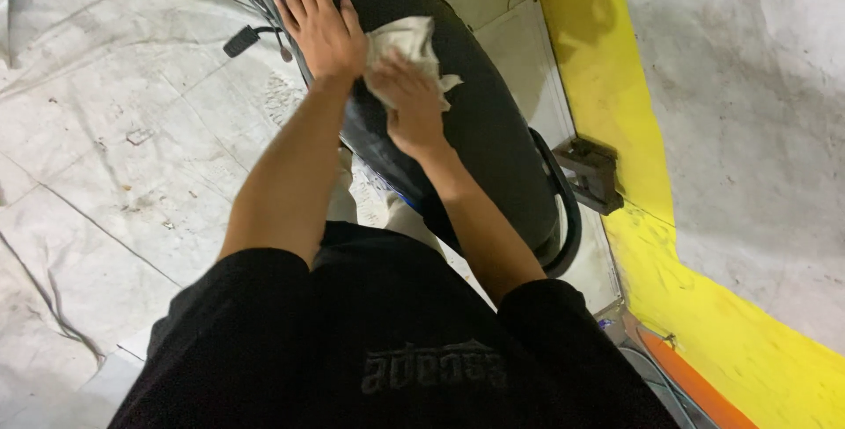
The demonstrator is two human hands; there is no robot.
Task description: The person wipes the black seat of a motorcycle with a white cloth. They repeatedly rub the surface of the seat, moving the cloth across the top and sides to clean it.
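- On the long black padded motorcycle seat [475,103], both hands are at work, seen from straight above.
- Left hand [319,26] lies flat on the seat's upper part, fingers spread and straight, palm down; its grip is released, holding nothing.
- Right hand [409,103] sits just beside it, clenched around a crumpled off-white cloth rag [407,46], pressing it against the seat's surface.
- The rag bunches out above the knuckles and touches the edge of the left hand's thumb side.
- A curved black grab rail [568,218] wraps the seat's near end, close to the person's right forearm.
- Left of the seat, a black foot peg [239,40] juts out over the pale, stained concrete floor [106,174].
- To the right, a dark metal bracket [591,174] stands against a bright yellow painted band [607,86] that runs along the grey wall's foot.
- The person wears a black short-sleeved shirt [387,341], filling the bottom of the view.
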